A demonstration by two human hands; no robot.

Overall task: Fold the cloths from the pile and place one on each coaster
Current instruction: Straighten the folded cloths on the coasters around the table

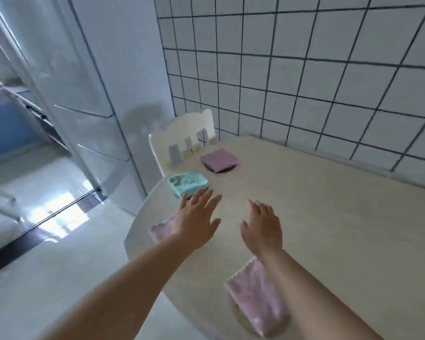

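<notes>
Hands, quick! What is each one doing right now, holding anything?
Left hand: open, fingers spread, holding nothing, just short of the teal cloth.
Right hand: open, fingers relaxed, holding nothing, above the table.

Folded teal cloth (188, 183) and three pink cloths (220, 160) (each over a coaster (227, 170))

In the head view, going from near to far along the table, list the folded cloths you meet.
Nearest pink cloth → pink cloth under the left hand → teal cloth → far pink cloth, next to the chair.
</notes>
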